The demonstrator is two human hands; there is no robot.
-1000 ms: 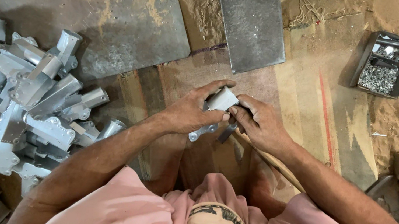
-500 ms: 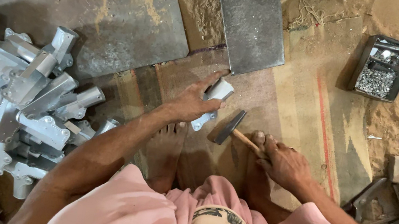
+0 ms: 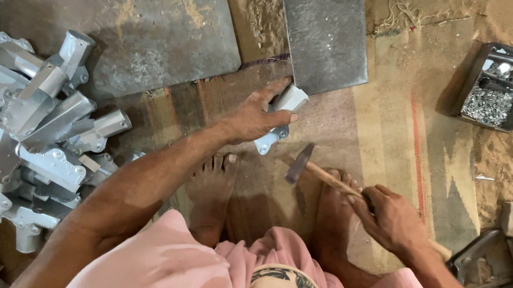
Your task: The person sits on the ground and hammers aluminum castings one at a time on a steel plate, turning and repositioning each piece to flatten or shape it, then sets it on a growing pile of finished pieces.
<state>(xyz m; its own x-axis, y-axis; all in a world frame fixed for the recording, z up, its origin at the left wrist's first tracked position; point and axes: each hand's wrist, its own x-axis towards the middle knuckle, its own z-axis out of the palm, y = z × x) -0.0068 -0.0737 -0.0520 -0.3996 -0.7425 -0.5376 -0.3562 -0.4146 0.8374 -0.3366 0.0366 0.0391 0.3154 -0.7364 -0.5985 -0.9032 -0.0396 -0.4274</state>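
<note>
Large heap of grey metal brackets [image 3: 14, 122] is lying on the floor [image 3: 373, 122], left. Left hand [image 3: 254, 117] is pinning one bracket [image 3: 280, 116] to the floor, fingers wrapped over it. Right hand [image 3: 392, 219] is gripping a hammer [image 3: 308, 167] by its wooden handle, fingers fully closed, head just beside that bracket.

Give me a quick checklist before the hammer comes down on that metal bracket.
1. Left hand pins the metal bracket to the floor: ok.
2. Right hand grips the hammer handle: ok.
3. Hammer head clear of the left fingers: ok, it hangs beside the bracket, apart from them.
4. Bare feet away from the strike spot: not ok, both lie just below it.
5. Bracket sitting flat: cannot tell, the hand covers it.
6. Box of small fasteners out of the swing: ok.
</note>
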